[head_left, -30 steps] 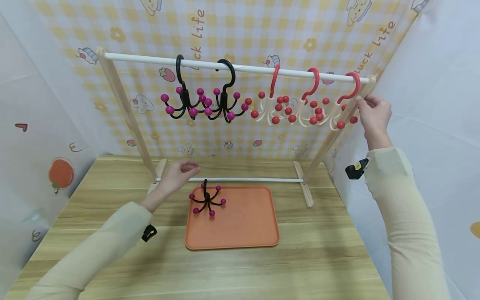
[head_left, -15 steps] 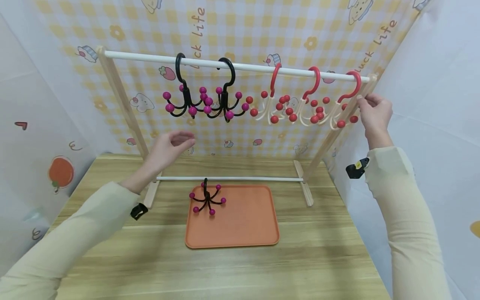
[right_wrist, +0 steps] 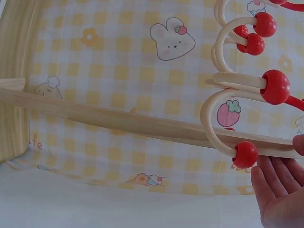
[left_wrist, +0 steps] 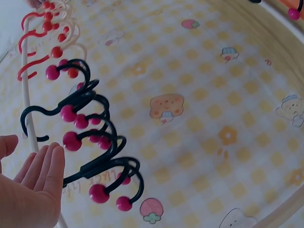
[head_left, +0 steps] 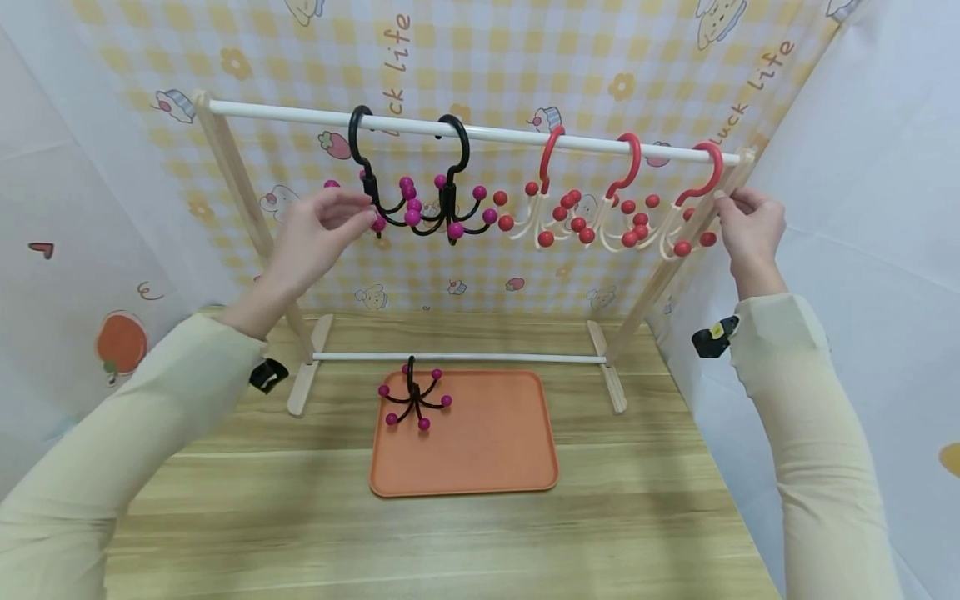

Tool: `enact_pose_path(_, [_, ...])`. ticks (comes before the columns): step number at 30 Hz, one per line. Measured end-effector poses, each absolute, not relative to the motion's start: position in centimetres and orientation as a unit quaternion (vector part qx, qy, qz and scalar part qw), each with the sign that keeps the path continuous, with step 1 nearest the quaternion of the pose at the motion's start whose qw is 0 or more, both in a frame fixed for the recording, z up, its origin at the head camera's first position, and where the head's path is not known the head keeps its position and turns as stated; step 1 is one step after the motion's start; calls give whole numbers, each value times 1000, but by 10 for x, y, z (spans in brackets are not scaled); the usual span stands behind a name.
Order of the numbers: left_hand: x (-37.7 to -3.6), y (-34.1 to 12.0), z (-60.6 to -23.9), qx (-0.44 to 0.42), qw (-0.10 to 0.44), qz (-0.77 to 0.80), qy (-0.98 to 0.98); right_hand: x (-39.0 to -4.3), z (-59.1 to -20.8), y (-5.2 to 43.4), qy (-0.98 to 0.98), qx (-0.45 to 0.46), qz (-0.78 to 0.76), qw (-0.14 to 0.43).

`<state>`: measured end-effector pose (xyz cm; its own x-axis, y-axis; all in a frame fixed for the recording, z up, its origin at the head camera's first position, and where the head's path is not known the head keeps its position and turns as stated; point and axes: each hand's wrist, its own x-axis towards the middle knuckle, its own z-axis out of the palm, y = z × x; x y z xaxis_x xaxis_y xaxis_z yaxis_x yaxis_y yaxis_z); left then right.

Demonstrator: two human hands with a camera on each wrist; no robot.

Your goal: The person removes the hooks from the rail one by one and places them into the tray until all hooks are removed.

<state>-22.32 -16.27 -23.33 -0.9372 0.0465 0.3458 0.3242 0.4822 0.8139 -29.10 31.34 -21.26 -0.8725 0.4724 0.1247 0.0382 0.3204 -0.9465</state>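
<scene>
My left hand is beside the leftmost black hanger, its fingers fairly straight with nothing held. In the left wrist view, the fingers lie near that hanger's neck; touching or not, I cannot tell. This hanger and another black hanger, both with magenta balls, hang from the white rod. My right hand pinches the right wooden post of the rack, thumb on one side and fingers on the other. Close by hangs a red-hooked cream hanger with red balls.
Two more red-hooked hangers hang along the rod's right half. Below, an orange tray on the wooden table holds one black hanger at its upper left. The rack's low white bar runs behind the tray.
My left hand has risen from above the tray's left side, up and leftward to the leftmost black hanger, whose balls shifted slightly. My right hand has stayed at the post.
</scene>
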Motion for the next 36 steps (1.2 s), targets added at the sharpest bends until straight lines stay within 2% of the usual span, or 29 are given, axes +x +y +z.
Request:
enact_pose_path(7, [-232, -166, -213, -77, 185, -512, -835, -292, -213, 314, -788, -160, 562, 196])
enact_pose_path(14, [-244, -172, -209, -55, 198, -568, -797, -292, -213, 314, -789, -161, 559, 195])
enact_pose_path(36, [-275, -160, -197, -13, 183, -618, -764, -293, -214, 314, -793, -162, 553, 198])
